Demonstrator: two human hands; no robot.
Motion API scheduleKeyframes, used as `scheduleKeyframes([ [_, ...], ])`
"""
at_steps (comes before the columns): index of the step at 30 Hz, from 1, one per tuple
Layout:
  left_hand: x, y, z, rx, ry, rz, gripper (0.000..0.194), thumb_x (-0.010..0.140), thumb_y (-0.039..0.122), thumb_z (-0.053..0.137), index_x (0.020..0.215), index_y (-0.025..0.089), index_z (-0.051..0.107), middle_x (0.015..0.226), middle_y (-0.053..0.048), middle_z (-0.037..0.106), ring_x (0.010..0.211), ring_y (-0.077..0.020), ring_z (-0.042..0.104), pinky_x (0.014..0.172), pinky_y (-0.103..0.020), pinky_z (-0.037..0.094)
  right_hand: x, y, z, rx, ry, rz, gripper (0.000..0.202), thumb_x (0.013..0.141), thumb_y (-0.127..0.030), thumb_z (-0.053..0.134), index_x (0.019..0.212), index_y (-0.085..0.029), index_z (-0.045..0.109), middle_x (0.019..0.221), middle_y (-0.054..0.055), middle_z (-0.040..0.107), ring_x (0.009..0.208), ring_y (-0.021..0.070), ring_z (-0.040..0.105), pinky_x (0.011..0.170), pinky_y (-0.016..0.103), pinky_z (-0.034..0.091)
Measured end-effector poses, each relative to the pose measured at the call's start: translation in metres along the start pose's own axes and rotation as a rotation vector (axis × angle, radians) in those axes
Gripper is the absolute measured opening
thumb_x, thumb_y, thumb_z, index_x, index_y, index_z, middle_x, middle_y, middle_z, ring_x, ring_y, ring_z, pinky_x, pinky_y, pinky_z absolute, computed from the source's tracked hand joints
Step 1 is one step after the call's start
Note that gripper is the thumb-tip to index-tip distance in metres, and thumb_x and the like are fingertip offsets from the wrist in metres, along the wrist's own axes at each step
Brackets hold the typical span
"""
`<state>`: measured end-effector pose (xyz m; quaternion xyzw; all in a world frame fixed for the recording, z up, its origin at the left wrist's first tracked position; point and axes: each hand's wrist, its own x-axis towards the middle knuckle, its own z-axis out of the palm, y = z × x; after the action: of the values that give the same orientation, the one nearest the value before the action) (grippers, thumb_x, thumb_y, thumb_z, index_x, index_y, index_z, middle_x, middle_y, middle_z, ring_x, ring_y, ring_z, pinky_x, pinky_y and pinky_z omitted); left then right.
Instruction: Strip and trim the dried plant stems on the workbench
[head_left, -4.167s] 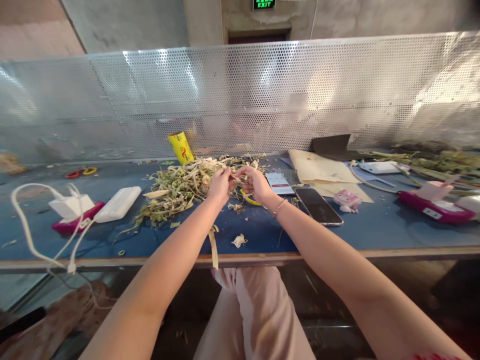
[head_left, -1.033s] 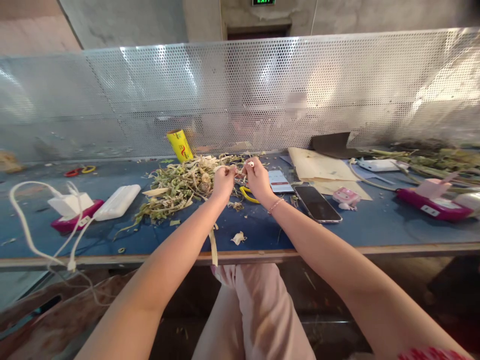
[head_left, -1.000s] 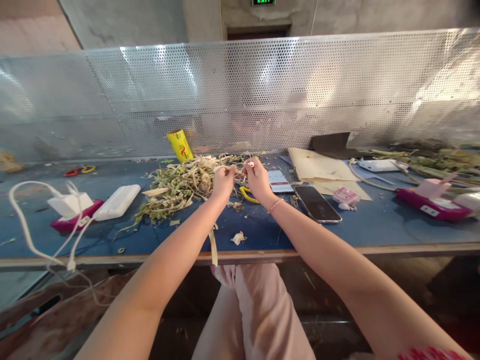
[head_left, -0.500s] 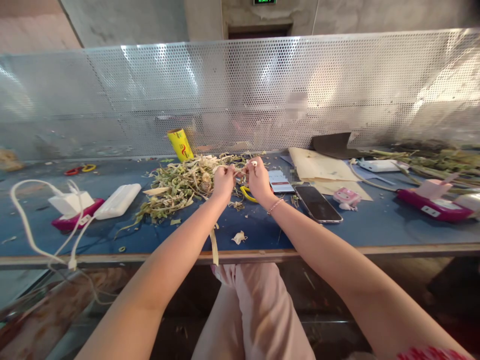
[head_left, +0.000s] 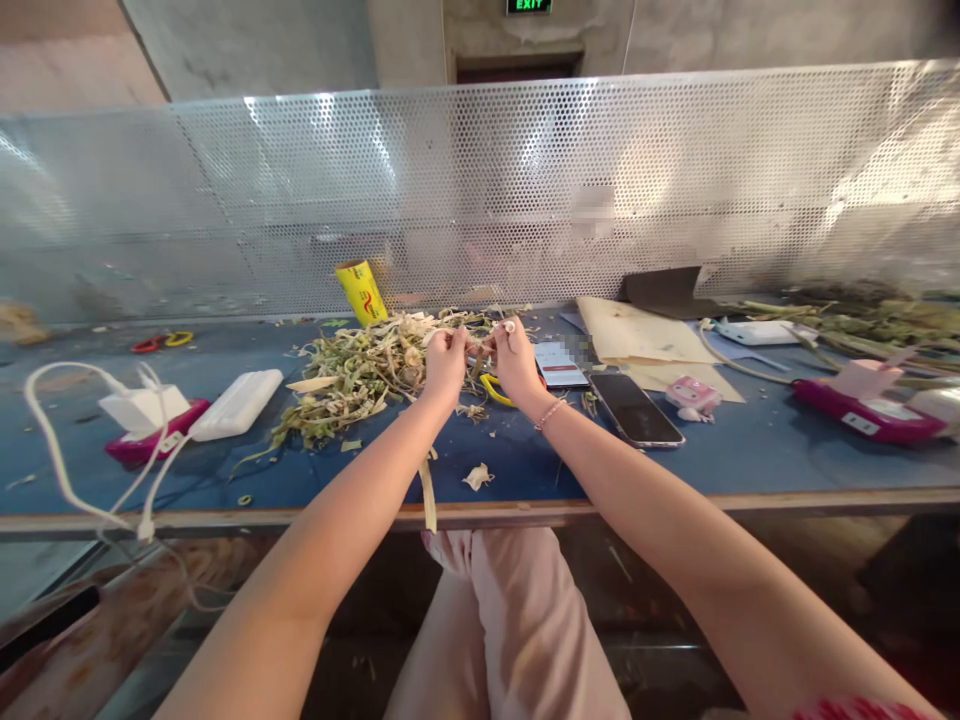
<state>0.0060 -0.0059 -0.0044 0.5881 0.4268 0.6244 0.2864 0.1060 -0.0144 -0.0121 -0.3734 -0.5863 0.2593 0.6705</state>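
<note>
My left hand (head_left: 445,362) is closed in a pinch beside a heap of dried, pale green plant stalks and leaves (head_left: 360,375). Close to its right, my right hand (head_left: 516,362) is pinched too, with a ring on a finger and a bracelet at the wrist. Between the fingertips of both hands runs a thin piece of dried plant stalk (head_left: 480,347), small and partly hidden by the fingers. Yellow-handled scissors (head_left: 495,390) lie under the right hand, mostly covered. A pale dry strip (head_left: 428,495) hangs over the table's front edge below my left forearm.
A yellow tube (head_left: 361,292) stands tilted behind the heap. Right of my hands lie a lit phone (head_left: 561,366), a dark phone (head_left: 637,408) and a pink case (head_left: 693,397). Power strips (head_left: 870,412) with cables flank both sides. A perforated metal screen (head_left: 480,200) borders the back.
My hands stay almost in place, fingertips together, with only slight finger movement. The objects on the table lie as before; the view has tilted up very slightly.
</note>
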Motion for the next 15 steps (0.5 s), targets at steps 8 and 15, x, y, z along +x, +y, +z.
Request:
scheduleKeyframes([
  [8, -0.004, 0.009, -0.002, 0.006, -0.058, 0.003, 0.026, 0.080, 0.040, 0.047, 0.065, 0.019, 0.042, 0.049, 0.004, 0.041, 0.046, -0.0093, 0.043, 0.051, -0.023, 0.036, 0.001, 0.003, 0.002, 0.090, 0.011, 0.045, 0.020, 0.086, -0.036, 0.034, 0.071, -0.022, 0.032, 0.061, -0.004, 0.040, 0.054, 0.0094, 0.038, 0.055, 0.024, 0.034],
  [15, -0.005, 0.012, -0.004, 0.121, -0.051, 0.038, 0.023, 0.079, 0.039, 0.049, 0.069, 0.019, 0.043, 0.050, 0.005, 0.038, 0.045, -0.0093, 0.040, 0.049, -0.023, 0.031, 0.002, 0.005, 0.001, 0.066, -0.004, 0.051, 0.023, 0.086, -0.040, 0.034, 0.071, -0.023, 0.031, 0.060, -0.004, 0.041, 0.052, 0.0093, 0.038, 0.052, 0.024, 0.034],
])
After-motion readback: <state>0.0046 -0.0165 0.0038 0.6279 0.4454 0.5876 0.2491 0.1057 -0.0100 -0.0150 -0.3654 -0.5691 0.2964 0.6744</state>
